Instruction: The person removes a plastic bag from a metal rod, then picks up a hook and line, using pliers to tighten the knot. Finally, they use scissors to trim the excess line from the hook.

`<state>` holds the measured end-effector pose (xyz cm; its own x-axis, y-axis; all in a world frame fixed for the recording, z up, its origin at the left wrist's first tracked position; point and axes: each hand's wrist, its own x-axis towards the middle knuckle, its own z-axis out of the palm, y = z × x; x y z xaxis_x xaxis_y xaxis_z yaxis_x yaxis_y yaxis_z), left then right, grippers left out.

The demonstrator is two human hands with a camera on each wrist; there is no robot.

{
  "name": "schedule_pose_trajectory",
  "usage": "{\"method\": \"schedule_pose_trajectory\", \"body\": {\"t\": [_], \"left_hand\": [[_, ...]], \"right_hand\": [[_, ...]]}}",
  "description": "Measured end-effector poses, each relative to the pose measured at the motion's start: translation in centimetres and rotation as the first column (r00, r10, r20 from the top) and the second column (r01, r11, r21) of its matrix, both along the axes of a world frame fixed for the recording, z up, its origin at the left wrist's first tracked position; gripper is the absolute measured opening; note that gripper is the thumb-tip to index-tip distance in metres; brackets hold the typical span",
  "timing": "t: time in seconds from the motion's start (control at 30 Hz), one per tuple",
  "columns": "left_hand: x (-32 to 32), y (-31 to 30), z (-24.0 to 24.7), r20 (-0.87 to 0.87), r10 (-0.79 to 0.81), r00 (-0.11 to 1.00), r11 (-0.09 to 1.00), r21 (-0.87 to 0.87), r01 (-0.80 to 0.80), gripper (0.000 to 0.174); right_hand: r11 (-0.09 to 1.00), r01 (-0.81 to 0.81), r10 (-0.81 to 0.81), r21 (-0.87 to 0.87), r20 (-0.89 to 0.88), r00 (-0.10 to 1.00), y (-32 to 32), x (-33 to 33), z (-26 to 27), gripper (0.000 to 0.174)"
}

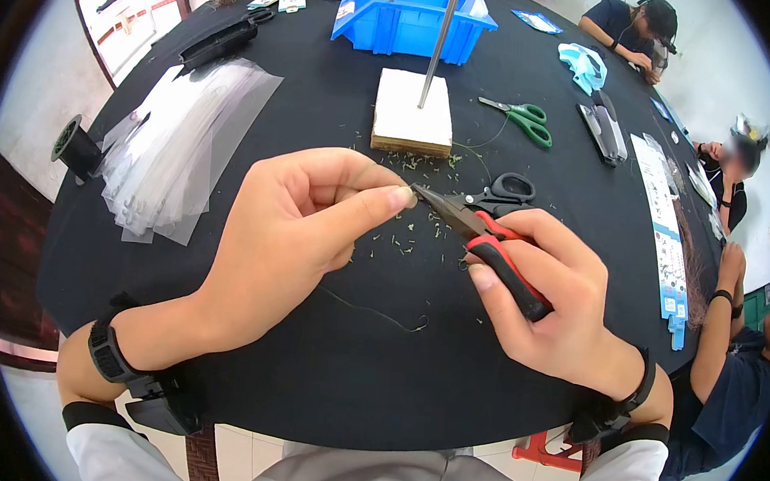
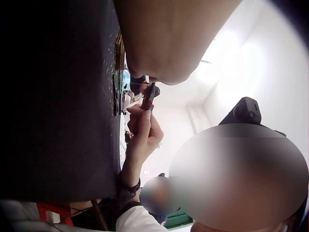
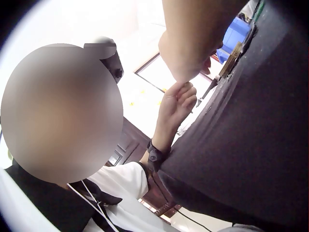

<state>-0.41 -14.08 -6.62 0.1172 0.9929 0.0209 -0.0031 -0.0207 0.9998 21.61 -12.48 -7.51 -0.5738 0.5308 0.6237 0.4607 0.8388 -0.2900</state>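
In the head view my right hand (image 1: 558,295) grips needle-nose pliers (image 1: 511,270) with red and black handles, their jaws pointing left. My left hand (image 1: 293,235) pinches a tiny dark piece between thumb and forefinger, right at the pliers' tips; I cannot tell what it is. Below the left hand a thin line (image 1: 372,312) runs over the black table, curling at its end. Small black scissors (image 1: 507,192) lie just beyond the pliers. Both wrist views show the hands meeting over the table, with the pliers (image 2: 149,99) visible in the left wrist view.
Behind the hands, a metal rod (image 1: 439,50) rises from a white-topped block (image 1: 413,110), amid green clippings (image 1: 394,239). Green scissors (image 1: 529,121), a stapler (image 1: 603,130) and a blue bin (image 1: 407,21) lie farther off. Clear plastic sleeves (image 1: 184,140) and a spool (image 1: 78,147) are left. Other people sit right.
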Motion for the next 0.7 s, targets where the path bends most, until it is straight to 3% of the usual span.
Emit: {"method": "schedule_pose_trajectory", "body": {"t": [0.43,0.7], "left_hand": [[0.12,-0.15,-0.59,-0.197,0.091,0.976,0.972,0.231,-0.044,0.011],[0.14,-0.33,-0.49,-0.235,0.104,0.966,0.975,0.215,-0.053,0.010]], "right_hand": [[0.996,0.083,-0.084,0.012,0.067,0.994,-0.08,-0.16,-0.25,0.010],[0.993,0.105,-0.112,0.054,0.146,0.983,-0.09,-0.09,-0.28,0.017]]}}
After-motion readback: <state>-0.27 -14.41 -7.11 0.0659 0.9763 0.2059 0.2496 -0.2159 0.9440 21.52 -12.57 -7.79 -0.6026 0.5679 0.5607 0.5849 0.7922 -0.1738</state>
